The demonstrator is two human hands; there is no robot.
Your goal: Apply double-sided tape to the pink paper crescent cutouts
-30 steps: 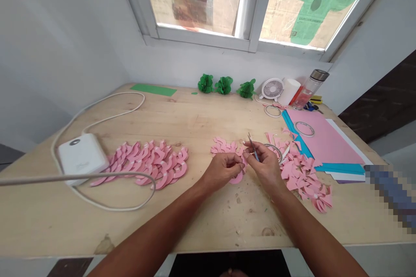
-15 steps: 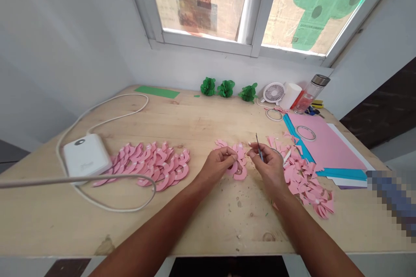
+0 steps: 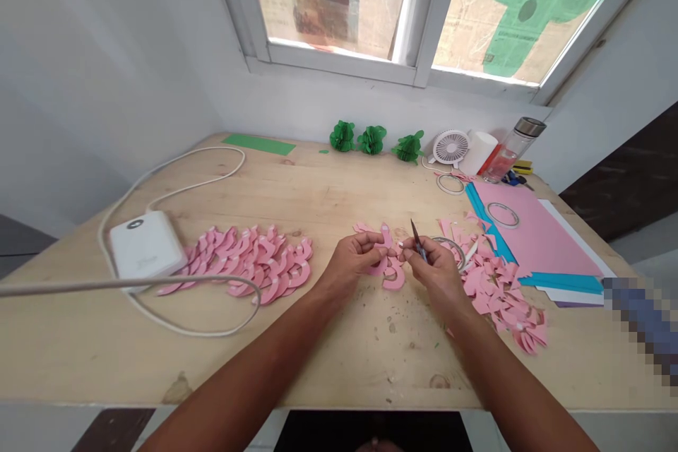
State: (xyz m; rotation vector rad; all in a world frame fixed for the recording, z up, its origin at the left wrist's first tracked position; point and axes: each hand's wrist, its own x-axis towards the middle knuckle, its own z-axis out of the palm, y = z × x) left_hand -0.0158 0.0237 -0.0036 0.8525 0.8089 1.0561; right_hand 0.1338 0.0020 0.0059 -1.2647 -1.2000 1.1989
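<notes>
My left hand point(image 3: 356, 258) pinches a curved pink paper piece point(image 3: 386, 233) that stands up above its fingertips. Close by on the right, my right hand point(image 3: 434, 263) is closed around scissors point(image 3: 417, 239), their dark blades pointing up and away. A small white bit shows at the right fingertips, too small to make out. Beneath and between the hands lie a few more curved pink pieces point(image 3: 393, 278). Left of my hands spreads a heap of curved pink pieces point(image 3: 270, 265) with whitish patches. Pink scraps point(image 3: 490, 289) are piled beside my right wrist.
A white power bank point(image 3: 145, 246) with a looping cable lies at the left. Three green paper shapes point(image 3: 371, 140), a small fan point(image 3: 450, 148) and a glass bottle point(image 3: 513, 150) stand at the back. Coloured sheets point(image 3: 540, 233) and tape rolls point(image 3: 503, 215) are on the right.
The pink piece in my left hand now stands up higher between the hands. My right fingertips have come nearer to the left ones, and the view has shifted slightly.
</notes>
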